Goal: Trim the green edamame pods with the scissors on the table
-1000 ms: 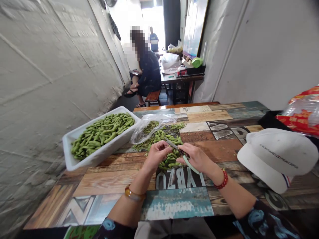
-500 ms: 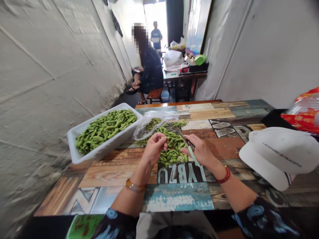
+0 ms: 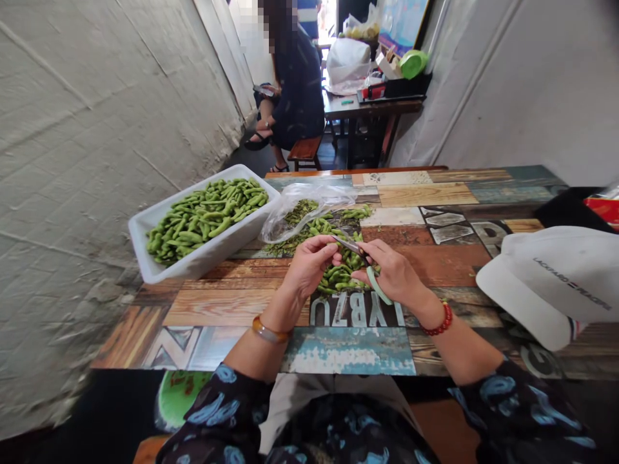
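Observation:
My left hand [image 3: 309,265] is closed in a pinch over the table, with a bit of green pod at its fingertips. Green-handled scissors [image 3: 374,283] are held in my right hand [image 3: 394,270], and their blades point left to the pinched fingertips. Beneath both hands lies a pile of green pods [image 3: 338,277]. Behind it a clear plastic bag [image 3: 278,222] lies beside small trimmings [image 3: 300,211]. On the left stands a white tub [image 3: 193,265] filled with green pods [image 3: 206,219].
A white cap [image 3: 546,277] lies at the right of the patterned wooden table [image 3: 353,351]. Under the front edge is a green container [image 3: 181,393]. Beyond the table a person [image 3: 300,84] sits on a stool, near another table [image 3: 374,108] with bags.
The scissor blades have come up to my left fingertips. The view has tilted downward, so more of my lap shows and the background sits higher.

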`<act>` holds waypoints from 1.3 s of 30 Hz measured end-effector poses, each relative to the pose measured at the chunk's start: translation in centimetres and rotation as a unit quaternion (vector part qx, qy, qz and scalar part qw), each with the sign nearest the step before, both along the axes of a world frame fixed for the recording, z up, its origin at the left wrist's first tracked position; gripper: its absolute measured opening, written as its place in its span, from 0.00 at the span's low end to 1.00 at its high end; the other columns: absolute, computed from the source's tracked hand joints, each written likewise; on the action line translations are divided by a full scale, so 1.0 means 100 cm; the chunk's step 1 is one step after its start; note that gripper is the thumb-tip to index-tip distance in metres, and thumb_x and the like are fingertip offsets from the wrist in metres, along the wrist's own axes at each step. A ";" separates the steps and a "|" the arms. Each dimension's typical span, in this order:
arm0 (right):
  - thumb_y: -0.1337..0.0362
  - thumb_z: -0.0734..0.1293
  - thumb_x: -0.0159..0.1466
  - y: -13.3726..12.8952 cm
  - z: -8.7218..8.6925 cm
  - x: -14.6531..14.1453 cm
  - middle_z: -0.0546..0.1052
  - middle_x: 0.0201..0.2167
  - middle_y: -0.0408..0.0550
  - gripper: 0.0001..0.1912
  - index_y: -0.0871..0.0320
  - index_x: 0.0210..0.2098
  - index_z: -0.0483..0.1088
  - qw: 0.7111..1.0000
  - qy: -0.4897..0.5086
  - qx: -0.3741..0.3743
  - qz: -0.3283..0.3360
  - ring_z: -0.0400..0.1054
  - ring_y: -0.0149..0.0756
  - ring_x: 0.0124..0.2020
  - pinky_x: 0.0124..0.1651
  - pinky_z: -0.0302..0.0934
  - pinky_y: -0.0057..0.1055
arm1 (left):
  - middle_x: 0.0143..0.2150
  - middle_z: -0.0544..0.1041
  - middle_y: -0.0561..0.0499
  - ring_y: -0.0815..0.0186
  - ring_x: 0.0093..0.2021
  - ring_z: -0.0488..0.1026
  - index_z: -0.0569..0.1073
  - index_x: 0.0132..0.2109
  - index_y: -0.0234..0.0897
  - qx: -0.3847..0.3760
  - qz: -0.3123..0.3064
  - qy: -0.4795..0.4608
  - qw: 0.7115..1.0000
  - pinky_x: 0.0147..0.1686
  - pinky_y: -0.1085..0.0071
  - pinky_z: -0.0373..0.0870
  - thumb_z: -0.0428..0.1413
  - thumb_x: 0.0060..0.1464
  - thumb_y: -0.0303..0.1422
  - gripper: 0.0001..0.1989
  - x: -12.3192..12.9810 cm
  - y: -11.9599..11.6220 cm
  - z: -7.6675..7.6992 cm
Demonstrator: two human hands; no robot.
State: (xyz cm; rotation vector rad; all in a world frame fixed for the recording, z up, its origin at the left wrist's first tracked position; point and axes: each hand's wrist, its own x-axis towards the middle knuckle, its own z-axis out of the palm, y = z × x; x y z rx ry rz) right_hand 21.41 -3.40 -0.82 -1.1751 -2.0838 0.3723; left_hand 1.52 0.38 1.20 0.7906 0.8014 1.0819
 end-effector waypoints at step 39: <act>0.48 0.67 0.65 0.015 -0.006 0.019 0.77 0.38 0.52 0.24 0.57 0.54 0.71 0.996 0.036 0.038 -0.067 0.73 0.44 0.40 0.45 0.69 0.40 | 0.23 0.66 0.55 0.72 0.23 0.60 0.75 0.32 0.34 0.217 -0.119 0.348 0.904 0.25 0.74 0.57 0.56 0.51 0.30 0.04 -0.021 0.010 0.005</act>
